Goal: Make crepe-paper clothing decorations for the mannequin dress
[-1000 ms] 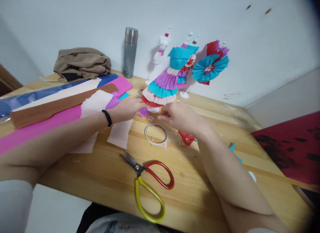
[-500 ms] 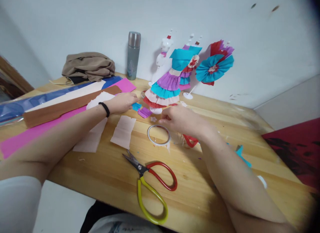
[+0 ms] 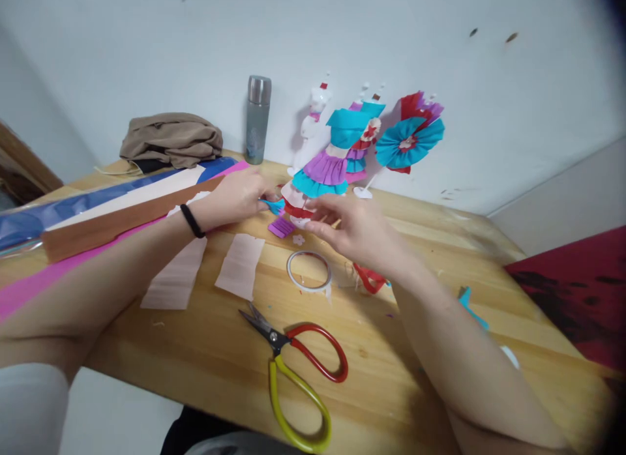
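Between the fingertips of my left hand [image 3: 244, 195] is a small pleated blue crepe paper piece [image 3: 272, 205], lifted off the table. My right hand [image 3: 348, 225] hovers by the hem of the tiered paper dress [image 3: 327, 167], thumb apart from the curved fingers, nothing visible in it. That dress has blue, purple, pale pink and red ruffles on a small stand. A pleated purple paper piece [image 3: 281, 227] and a small pale paper flower [image 3: 298, 239] lie below the hands. Nearer me are a roll of tape [image 3: 288, 272] and scissors [image 3: 274, 341] with one red and one yellow handle, blades slightly apart.
Pale paper strips [image 3: 240, 266] and long coloured sheets [image 3: 127, 210] lie on the left. Along the wall stand a thermos [image 3: 257, 119], a brown cloth [image 3: 171, 139] and other dressed mannequins, one with a blue paper fan [image 3: 409, 143]. Red scraps [image 3: 370, 279] lie to the right.
My left hand has picked up the blue paper piece from beside the purple one. My right hand has opened its fingers near the dress hem. The view has tilted slightly upward.
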Demonstrator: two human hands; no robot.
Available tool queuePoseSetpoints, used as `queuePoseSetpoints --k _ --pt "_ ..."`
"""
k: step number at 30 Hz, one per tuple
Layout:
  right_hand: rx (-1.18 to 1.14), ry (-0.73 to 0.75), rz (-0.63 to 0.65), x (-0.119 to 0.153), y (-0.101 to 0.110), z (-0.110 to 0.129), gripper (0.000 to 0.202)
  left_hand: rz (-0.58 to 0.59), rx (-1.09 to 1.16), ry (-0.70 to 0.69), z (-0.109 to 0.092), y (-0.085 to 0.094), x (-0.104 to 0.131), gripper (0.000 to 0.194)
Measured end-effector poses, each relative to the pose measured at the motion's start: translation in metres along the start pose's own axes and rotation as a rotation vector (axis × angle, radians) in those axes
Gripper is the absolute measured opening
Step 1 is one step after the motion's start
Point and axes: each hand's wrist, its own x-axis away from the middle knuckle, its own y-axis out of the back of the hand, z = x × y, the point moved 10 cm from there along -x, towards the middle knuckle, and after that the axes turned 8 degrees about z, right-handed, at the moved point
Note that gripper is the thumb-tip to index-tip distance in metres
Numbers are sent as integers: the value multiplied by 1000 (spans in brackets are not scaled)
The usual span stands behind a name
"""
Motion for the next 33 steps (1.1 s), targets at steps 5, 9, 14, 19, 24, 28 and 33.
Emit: queuePoseSetpoints --k 5,9,14,19,24,28,33 --pt "-170 183 -172 9 12 22 70 -4 254 -84 -51 20 7 18" --pt "-292 217 -165 6 6 20 60 -51 466 37 -51 18 10 10" --pt "-493 96 -232 1 11 -1 32 45 868 17 -44 0 4 20" --pt "-701 29 -171 1 13 -10 27 153 1020 -22 -54 -7 5 26" --pt "-809 -45 -63 -3 3 -17 31 19 924 12 -51 1 7 22" --pt "-832 -32 -113 -6 3 -22 22 -31 1005 1 -52 -1 8 21" --pt "-710 19 -87 -8 1 -19 26 -189 905 45 -43 4 15 15"
